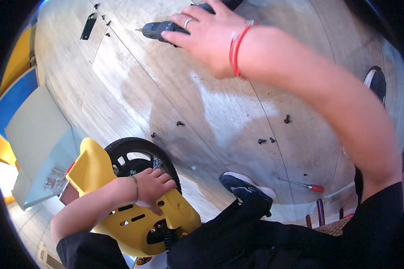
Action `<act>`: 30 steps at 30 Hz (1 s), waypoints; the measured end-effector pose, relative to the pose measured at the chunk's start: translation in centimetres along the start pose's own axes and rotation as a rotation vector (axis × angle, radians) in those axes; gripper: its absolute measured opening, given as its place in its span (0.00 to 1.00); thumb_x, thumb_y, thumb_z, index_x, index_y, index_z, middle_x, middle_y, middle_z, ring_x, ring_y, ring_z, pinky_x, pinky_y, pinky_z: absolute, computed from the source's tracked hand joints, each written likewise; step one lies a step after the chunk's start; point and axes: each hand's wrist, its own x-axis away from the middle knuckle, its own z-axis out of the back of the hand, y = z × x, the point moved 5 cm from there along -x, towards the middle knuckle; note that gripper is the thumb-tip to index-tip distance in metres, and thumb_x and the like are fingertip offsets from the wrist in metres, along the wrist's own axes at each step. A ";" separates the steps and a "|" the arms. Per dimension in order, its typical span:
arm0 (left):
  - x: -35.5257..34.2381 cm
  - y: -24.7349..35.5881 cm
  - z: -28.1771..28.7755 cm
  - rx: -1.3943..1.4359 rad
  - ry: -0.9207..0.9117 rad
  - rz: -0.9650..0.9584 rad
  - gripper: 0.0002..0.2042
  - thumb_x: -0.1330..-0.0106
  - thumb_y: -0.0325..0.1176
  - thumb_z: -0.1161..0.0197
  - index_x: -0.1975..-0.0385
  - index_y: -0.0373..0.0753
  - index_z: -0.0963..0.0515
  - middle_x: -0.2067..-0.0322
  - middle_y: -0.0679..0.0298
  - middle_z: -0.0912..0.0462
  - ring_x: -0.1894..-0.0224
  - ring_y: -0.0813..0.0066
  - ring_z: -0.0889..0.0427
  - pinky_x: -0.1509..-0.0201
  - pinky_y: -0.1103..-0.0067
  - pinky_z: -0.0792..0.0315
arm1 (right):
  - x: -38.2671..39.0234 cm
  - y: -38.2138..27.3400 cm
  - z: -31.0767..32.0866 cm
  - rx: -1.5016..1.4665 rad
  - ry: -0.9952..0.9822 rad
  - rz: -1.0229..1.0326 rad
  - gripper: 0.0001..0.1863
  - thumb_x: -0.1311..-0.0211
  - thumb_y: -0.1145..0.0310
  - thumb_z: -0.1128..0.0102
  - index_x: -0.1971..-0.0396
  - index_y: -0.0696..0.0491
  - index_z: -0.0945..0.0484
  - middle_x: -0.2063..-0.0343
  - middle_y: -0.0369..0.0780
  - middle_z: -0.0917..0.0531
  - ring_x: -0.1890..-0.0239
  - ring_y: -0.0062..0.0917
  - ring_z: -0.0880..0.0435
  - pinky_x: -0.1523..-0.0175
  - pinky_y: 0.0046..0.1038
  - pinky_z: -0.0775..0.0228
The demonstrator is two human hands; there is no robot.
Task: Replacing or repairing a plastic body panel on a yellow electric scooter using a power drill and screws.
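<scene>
My left hand (155, 188) grips the edge of a yellow plastic body piece (134, 228), with a black-tyred wheel (125, 145) just beyond it. My right hand (211, 40) reaches across the upper middle and lies over a black power drill (155, 30) on the floor, thumb along its body and fingers over the top. The drill's bit points left; its rear is mostly hidden by my hand. A black plate (88, 27) with several small bolts (108, 23) lies to its left.
Several black bolts (287, 119) are scattered on the wooden floor (220, 121). A red-handled screwdriver (312, 188) lies beside my shoe (242, 186). A grey panel (38, 116) with a pile of small hardware (54, 179) stands at left. Another shoe (376, 83) is at upper right.
</scene>
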 end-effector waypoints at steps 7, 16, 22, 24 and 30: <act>-0.9 0.7 1.3 -0.057 -0.012 0.020 0.43 0.63 0.58 0.29 0.48 0.40 0.37 0.52 0.58 0.32 0.47 0.59 0.34 0.45 0.65 0.38 | 0.4 4.4 -2.3 -0.352 -0.169 0.166 0.31 0.50 0.70 0.40 0.42 0.51 0.37 0.50 0.45 0.28 0.46 0.32 0.29 0.44 0.35 0.35; -0.4 0.7 1.2 -0.017 -0.024 0.019 0.42 0.63 0.54 0.28 0.47 0.40 0.37 0.51 0.59 0.31 0.47 0.60 0.34 0.45 0.68 0.38 | -0.1 5.5 -0.8 0.169 0.119 0.110 0.08 0.47 0.66 0.45 0.72 0.55 0.24 0.73 0.45 0.19 0.67 0.38 0.19 0.60 0.32 0.28; -0.1 0.1 0.5 -0.009 0.053 -0.020 0.42 0.64 0.55 0.28 0.49 0.42 0.36 0.54 0.59 0.31 0.49 0.59 0.33 0.46 0.66 0.37 | 4.4 -0.6 7.4 -0.307 0.085 0.092 0.10 0.56 0.75 0.43 0.69 0.54 0.23 0.74 0.43 0.19 0.67 0.38 0.19 0.62 0.31 0.29; 0.2 0.3 0.7 -0.004 0.052 0.003 0.42 0.64 0.55 0.28 0.49 0.42 0.37 0.54 0.59 0.31 0.49 0.59 0.33 0.46 0.66 0.37 | 8.3 0.0 6.2 -0.599 0.102 0.056 0.13 0.55 0.75 0.39 0.65 0.54 0.24 0.71 0.41 0.20 0.66 0.33 0.20 0.60 0.30 0.28; -0.9 0.3 0.8 -0.025 0.044 -0.031 0.42 0.64 0.55 0.27 0.48 0.43 0.36 0.54 0.59 0.30 0.48 0.59 0.33 0.46 0.66 0.37 | 17.3 -3.0 1.9 -1.624 -0.561 -0.506 0.20 0.56 0.70 0.28 0.60 0.54 0.23 0.68 0.34 0.20 0.65 0.17 0.22 0.59 0.22 0.27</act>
